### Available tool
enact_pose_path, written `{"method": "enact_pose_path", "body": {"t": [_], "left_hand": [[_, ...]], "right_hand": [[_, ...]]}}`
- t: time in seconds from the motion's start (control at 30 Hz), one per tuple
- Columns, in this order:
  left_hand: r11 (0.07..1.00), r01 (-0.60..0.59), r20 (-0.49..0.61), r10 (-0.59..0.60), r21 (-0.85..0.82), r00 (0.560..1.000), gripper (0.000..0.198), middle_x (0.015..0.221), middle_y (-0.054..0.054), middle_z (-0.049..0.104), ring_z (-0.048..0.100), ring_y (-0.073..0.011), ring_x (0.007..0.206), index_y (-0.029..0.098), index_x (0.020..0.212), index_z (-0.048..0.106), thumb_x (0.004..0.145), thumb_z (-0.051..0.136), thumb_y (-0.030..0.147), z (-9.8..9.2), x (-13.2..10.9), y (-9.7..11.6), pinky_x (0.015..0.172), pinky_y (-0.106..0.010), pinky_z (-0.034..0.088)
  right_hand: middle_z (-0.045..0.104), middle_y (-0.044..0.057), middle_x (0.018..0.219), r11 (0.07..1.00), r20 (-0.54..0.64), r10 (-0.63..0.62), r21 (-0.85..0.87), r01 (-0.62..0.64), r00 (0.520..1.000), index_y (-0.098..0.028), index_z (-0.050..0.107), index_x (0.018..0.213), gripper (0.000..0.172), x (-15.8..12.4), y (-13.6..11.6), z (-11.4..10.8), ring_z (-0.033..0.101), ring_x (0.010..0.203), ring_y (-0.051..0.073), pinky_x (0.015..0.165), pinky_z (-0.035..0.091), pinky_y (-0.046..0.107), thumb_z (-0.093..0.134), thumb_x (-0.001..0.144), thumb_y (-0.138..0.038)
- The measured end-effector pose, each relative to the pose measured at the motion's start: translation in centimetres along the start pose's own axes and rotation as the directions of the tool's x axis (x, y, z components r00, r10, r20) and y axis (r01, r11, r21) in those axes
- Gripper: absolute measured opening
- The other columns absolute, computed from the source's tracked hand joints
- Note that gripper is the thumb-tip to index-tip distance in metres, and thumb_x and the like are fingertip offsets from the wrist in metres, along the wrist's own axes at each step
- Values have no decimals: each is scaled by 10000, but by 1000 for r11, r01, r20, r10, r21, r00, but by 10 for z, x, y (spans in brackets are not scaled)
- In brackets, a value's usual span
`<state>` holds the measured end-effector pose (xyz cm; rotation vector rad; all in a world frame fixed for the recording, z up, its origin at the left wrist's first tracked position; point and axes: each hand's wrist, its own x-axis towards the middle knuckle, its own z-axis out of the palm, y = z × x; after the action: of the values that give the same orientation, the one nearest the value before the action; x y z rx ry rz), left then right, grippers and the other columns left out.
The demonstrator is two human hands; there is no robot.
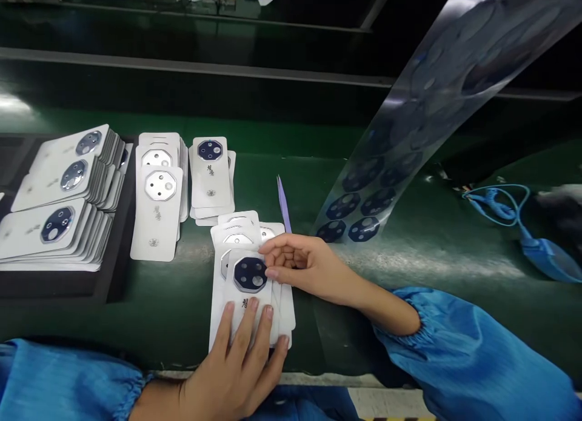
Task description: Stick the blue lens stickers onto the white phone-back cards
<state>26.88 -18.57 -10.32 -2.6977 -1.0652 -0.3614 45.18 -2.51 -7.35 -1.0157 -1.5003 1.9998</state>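
A white phone-shaped card lies on a loose pile of similar cards in front of me. It carries a dark blue octagonal sticker with round lens markings and black characters below. My left hand lies over the card's lower part, fingers spread flat on it. At the sticker's right edge is my right hand, its fingers curled, with the thumb touching the sticker and the index finger by the card's top corner. Purple tweezers rest just behind my right hand.
Stacked cards with dark octagons fill a black tray on the left. Two more card piles, one with silver octagons and one dark-topped, stand between. A clear sticker strip hangs at right, near a blue cord.
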Motion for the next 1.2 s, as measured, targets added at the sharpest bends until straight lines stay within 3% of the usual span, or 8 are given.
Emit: {"method": "enact_pose_path", "body": {"t": [0.27,0.4,0.67,0.97,1.2], "left_hand": [[999,-49,22,50,-24,999,440,1352,-203,613,608,-423,1226,131,1365,580,964,580,315,-3,-2,0,1152,-738,223],[994,-55,-3,55,-91,999,406,1313,-162,627,599,-418,1228,128,1338,615,964,532,264,-8,0,-3,1168,-721,223],[996,-4,-14,3,-89,1000,372,1182,-99,629,598,-386,1190,140,1296,652,948,571,244,-4,-1,1,1192,-746,180],[997,-3,-31,0,-79,1000,386,1172,-110,586,591,-377,1179,125,1311,642,978,575,309,-2,-1,2,1174,-764,221],[997,-4,-27,1,-84,1000,378,1165,-100,592,587,-364,1175,135,1306,642,983,564,316,-2,-2,1,1190,-758,202]], "right_hand": [[635,-12,663,999,-79,-9,-52,5,997,-169,707,889,255,-3,-7,3,532,539,94,506,457,240,802,830,-398],[597,-12,644,981,-39,19,-191,-26,999,-174,716,864,275,-7,-11,1,493,555,107,506,425,250,781,841,-440],[617,1,651,958,12,68,-280,-62,998,-175,738,855,212,-12,-6,-5,500,569,115,516,413,251,737,872,-385],[615,11,643,916,-31,-43,-400,27,999,-187,772,846,191,-17,-3,-3,496,551,122,491,411,267,726,892,-367],[634,9,662,911,-20,-57,-409,43,998,-186,781,856,137,-15,-2,-3,504,556,119,497,407,266,740,886,-313]]}}
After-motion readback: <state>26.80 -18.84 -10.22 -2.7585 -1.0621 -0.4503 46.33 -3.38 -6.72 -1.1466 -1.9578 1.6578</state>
